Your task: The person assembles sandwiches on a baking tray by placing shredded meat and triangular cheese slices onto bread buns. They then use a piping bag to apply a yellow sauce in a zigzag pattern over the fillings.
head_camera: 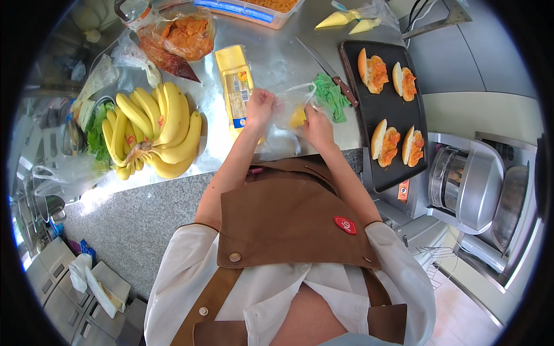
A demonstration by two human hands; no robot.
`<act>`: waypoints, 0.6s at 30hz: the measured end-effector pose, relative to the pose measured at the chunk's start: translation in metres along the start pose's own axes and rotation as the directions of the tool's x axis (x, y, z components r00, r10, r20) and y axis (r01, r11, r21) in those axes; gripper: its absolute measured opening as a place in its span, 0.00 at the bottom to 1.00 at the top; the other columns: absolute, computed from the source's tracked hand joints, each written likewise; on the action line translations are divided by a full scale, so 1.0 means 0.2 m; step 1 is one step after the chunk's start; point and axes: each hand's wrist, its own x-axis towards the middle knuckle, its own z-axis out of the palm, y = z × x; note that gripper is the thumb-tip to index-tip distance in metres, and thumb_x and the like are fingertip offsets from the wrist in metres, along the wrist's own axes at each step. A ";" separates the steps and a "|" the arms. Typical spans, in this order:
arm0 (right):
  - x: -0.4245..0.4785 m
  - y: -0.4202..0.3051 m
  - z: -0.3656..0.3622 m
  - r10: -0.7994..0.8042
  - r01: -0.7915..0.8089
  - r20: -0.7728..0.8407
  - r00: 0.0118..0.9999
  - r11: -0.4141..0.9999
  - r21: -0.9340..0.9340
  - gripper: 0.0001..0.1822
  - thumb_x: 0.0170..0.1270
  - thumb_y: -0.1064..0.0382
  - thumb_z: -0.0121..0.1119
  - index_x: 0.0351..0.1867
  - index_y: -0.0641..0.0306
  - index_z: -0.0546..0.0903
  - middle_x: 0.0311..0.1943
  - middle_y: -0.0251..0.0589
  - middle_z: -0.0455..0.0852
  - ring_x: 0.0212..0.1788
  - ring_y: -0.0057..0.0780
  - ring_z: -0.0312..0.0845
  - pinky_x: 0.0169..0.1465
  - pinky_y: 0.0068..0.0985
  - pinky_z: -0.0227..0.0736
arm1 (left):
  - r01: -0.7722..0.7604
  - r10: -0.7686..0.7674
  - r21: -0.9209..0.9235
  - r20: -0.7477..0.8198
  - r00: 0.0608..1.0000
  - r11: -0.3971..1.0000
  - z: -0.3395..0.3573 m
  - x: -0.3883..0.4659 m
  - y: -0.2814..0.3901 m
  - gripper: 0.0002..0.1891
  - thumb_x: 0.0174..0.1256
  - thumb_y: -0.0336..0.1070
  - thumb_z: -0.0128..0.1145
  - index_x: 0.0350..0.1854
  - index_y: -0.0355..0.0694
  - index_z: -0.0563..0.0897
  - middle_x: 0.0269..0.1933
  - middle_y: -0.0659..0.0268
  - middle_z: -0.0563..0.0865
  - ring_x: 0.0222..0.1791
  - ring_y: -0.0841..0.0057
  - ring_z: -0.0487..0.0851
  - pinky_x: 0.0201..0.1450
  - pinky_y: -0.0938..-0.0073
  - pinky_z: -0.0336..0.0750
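Between my two hands stretches a clear plastic bag (283, 93), thin and crumpled, over the steel worktop. My left hand (261, 106) has its fingers curled closed at the bag's left side. On the other side my right hand (318, 126) grips the plastic, its thumb and fingers bent. A small yellow piece (297, 116) shows beside the right fingers; whether it lies inside the bag is unclear. Left of the bag is a long pack of yellow sliced cheese (235, 82), its lower end partly behind my left hand. A green cloth (331, 96) lies just beyond my right hand.
A knife (324, 65) lies beside a black baking tray (389, 112) holding several filled buns (373, 71). Bananas (160, 121) are at left, below bagged orange-brown food (188, 36). At the back are a plastic tub (277, 19) and piping bags (342, 18).
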 end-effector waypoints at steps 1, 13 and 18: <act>0.02 -0.02 -0.01 0.036 -0.035 0.048 0.998 0.999 -0.021 0.24 0.54 0.65 0.68 0.53 0.62 0.75 0.40 0.57 0.86 0.44 0.55 0.83 0.46 0.44 0.79 | -0.003 0.003 0.004 -0.004 1.000 1.000 -0.01 0.01 -0.01 0.04 0.76 0.34 0.53 0.45 0.40 0.74 0.35 0.69 0.79 0.33 0.82 0.77 0.37 0.80 0.74; -0.02 -0.06 0.13 0.259 -0.268 0.136 0.956 0.962 0.055 0.29 0.56 0.54 0.71 0.54 0.66 0.75 0.39 0.55 0.85 0.43 0.56 0.83 0.44 0.48 0.78 | -0.318 0.170 0.865 0.272 0.947 0.388 0.07 -0.04 -0.10 0.25 0.66 0.47 0.57 0.55 0.28 0.77 0.47 0.41 0.84 0.51 0.47 0.83 0.55 0.57 0.77; -0.04 -0.06 0.21 0.327 -0.298 -0.071 0.942 0.918 0.262 0.22 0.61 0.58 0.64 0.52 0.67 0.76 0.45 0.58 0.84 0.48 0.55 0.82 0.47 0.46 0.77 | 0.099 -0.126 0.143 0.194 0.973 0.985 0.09 0.04 -0.25 0.20 0.69 0.38 0.53 0.59 0.32 0.74 0.52 0.52 0.83 0.52 0.60 0.83 0.56 0.61 0.77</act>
